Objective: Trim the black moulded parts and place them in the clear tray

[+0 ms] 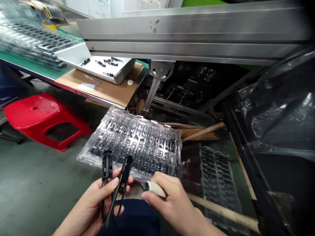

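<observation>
My left hand (98,203) grips two long black plastic parts (115,183), their tips standing up over the near edge of a clear plastic tray (133,142) with rows of pockets holding several black parts. My right hand (172,203) is closed on a small tool with a cream handle (155,188), its metal tip pointing left toward the black parts. Both hands sit above my dark blue lap, in front of the tray.
A red plastic stool (41,118) stands on the floor at left. Beyond it a workbench (108,90) carries a white tray (98,64) with black parts and stacked clear trays (31,42). A metal conveyor frame (192,36) runs overhead. More trays (216,177) and a plastic-covered rack (278,124) fill the right.
</observation>
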Motion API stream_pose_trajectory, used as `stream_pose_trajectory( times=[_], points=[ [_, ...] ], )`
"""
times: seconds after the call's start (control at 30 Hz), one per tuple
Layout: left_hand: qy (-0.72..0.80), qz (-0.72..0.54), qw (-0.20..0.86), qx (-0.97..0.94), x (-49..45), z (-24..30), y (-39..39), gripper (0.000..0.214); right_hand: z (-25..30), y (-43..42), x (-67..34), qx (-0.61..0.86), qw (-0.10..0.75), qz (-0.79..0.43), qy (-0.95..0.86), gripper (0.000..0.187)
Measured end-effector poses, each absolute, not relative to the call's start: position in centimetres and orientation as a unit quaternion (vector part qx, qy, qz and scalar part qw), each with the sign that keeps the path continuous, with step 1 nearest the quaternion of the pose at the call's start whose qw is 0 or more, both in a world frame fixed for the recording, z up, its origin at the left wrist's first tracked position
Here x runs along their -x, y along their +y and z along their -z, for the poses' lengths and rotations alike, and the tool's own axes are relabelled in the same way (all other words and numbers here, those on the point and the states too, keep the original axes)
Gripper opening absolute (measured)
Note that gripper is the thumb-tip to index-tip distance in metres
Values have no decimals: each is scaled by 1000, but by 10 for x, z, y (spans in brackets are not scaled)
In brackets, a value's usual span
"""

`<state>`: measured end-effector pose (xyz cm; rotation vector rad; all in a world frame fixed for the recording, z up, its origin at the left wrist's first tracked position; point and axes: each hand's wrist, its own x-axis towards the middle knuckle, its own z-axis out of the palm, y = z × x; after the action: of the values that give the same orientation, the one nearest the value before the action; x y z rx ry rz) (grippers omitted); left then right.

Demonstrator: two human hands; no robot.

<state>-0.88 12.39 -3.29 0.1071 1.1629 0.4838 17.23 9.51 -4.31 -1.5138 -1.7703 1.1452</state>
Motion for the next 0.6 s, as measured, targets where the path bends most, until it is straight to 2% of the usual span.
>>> stream_pose_trajectory(
  times=[0.07,0.1,0.3,0.47,0.53,0.6],
  points=[
    [532,-233,813,-52,9,35,122,37,41,95,-159,536,321,-503,-597,13],
    [536,-242,807,-57,9,36,120,38,40,95,-153,525,340,-525,-577,12],
    [539,-230,808,-64,11,39,118,36,54,104,-141,584,383,-562,-443,5],
    [541,-202,814,-58,5,39,120,35,80,116,-145,563,421,-653,-281,41],
    [553,-176,811,-75,1,41,118,35,85,117,-144,527,405,-711,-231,42],
    [569,-156,802,-95,1,47,116,37,90,116,-146,507,391,-739,-207,35]
  ],
)
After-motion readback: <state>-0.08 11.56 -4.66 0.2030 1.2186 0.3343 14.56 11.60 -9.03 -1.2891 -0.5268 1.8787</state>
